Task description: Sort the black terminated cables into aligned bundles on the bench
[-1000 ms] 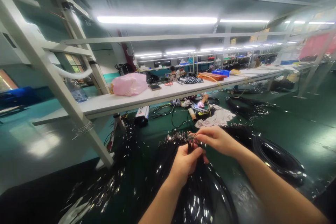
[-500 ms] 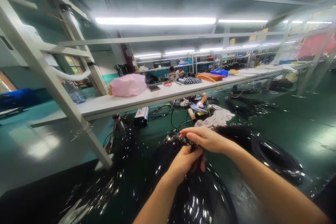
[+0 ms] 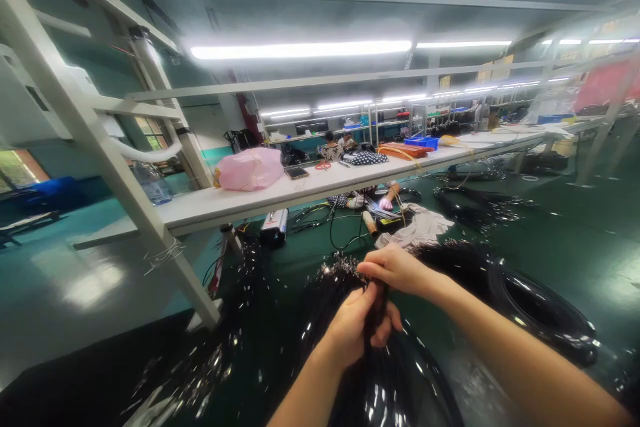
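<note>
Black cable bundle (image 3: 395, 387) runs from frame bottom up to centre, lying on the dark green bench (image 3: 565, 227). Left hand (image 3: 357, 330) is closed in a fist round the bundle's neck, thumb up, gripping it. Right hand (image 3: 397, 270) sits at 12 o'clock of the left, touching it, fingers curled over the top of the same bundle. What's between the fingertips is hidden, can't tell. Shiny metal-tipped ends (image 3: 336, 271) fan out at 10 o'clock of the right hand, just beside it.

Progress, as a guess: strands look gathered into 1 bunch and held tight, so collecting seems done. No tie, band or wrap shows on the neck, so securing looks not done.

A 2nd coil (image 3: 543, 310) lies at 3 o'clock, apart from both hands. Loose cables w/ glinting tips (image 3: 200, 360) spread at 8 o'clock.

Grey cloth (image 3: 417, 227) is near at 12 o'clock. Beyond it is a co-worker's pink-gloved hand (image 3: 385, 202), below the white shelf (image 3: 200, 210). Shelf carries a pink bag (image 3: 250, 169), a phone (image 3: 297, 173) and a blue tray (image 3: 423, 141).
</note>
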Motion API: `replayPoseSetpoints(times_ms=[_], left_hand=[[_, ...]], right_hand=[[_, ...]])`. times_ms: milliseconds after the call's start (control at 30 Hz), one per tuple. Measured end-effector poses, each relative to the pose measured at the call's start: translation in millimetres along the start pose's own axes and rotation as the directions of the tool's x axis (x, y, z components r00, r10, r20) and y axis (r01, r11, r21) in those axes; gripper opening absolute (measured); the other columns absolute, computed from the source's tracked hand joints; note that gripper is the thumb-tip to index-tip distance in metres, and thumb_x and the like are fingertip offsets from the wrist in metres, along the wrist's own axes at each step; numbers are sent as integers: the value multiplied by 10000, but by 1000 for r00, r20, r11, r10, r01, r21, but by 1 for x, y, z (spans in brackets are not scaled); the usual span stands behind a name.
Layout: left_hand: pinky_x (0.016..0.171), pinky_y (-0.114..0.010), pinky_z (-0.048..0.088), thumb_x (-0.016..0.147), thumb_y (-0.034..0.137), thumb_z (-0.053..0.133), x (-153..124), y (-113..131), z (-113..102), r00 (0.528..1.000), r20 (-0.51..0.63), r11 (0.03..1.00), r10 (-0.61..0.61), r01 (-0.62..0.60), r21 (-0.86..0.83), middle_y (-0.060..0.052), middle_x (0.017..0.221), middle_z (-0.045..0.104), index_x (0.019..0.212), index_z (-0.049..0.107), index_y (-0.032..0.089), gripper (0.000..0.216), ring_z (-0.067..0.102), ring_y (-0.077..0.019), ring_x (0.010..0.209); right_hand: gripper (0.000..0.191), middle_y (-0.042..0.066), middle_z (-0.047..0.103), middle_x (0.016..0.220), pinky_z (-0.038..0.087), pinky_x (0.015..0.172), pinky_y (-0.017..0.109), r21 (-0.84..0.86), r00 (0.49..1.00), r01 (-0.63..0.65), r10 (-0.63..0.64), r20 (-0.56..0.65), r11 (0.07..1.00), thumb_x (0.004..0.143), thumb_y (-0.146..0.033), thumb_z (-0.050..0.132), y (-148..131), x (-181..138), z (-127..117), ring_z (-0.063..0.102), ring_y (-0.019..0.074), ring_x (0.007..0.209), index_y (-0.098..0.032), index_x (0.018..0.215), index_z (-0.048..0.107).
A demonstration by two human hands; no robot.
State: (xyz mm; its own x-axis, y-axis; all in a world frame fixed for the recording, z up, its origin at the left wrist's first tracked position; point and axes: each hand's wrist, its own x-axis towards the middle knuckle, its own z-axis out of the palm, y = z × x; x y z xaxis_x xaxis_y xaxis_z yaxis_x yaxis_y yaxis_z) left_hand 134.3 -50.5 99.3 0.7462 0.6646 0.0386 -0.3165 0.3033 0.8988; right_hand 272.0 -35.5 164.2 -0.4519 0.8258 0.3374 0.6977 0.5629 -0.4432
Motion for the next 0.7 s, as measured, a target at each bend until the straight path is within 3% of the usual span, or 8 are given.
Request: replayPoseSetpoints(times_ms=[100,200,333,433,567,700], left_hand=[[313,-195,193,839,497,336,0,-2,0,999,-35,1000,21,-20,19,-32,395,464,615,561,50,549,321,-50,276],[289,-178,199,834,490,359,1,-5,-2,995,-86,999,53,-54,-4,-62,489,556,792,556,61,474,353,-58,278],[282,-157,228,838,476,365,0,-9,-7,986,-144,996,88,-90,-9,-66,508,571,866,533,63,447,390,-65,294],[303,-162,283,846,460,353,-2,-10,-10,990,-119,995,70,-78,-61,-77,524,574,891,536,48,453,417,-74,322],[338,-198,357,839,480,346,-3,-9,-14,996,-80,991,29,-39,-127,-121,604,605,904,538,40,485,489,-114,383],[448,-238,425,835,470,375,-4,-7,-19,997,-71,992,14,-23,-125,-154,704,628,929,531,49,459,562,-150,498]], right_hand=[[405,-20,505,471,307,439,192,2,1000,13,-13,-9,1000,834,-421,416,0,1,1,441,82,453,-151,571,564],[351,-25,523,468,335,416,191,130,998,-57,53,32,990,788,-454,478,-1,3,4,479,89,420,-159,617,563],[329,-35,540,477,313,315,183,411,961,-272,222,164,870,710,-475,560,2,7,11,464,81,334,-167,608,508],[327,-47,539,480,320,302,169,540,958,-282,205,201,793,668,-443,610,6,9,16,452,66,337,-166,561,474],[355,-55,509,447,378,327,171,550,945,-324,241,219,770,640,-418,635,7,12,16,490,80,370,-166,503,426],[317,-46,525,463,388,345,177,509,935,-348,252,250,787,661,-420,613,7,15,17,496,84,389,-157,546,480]])
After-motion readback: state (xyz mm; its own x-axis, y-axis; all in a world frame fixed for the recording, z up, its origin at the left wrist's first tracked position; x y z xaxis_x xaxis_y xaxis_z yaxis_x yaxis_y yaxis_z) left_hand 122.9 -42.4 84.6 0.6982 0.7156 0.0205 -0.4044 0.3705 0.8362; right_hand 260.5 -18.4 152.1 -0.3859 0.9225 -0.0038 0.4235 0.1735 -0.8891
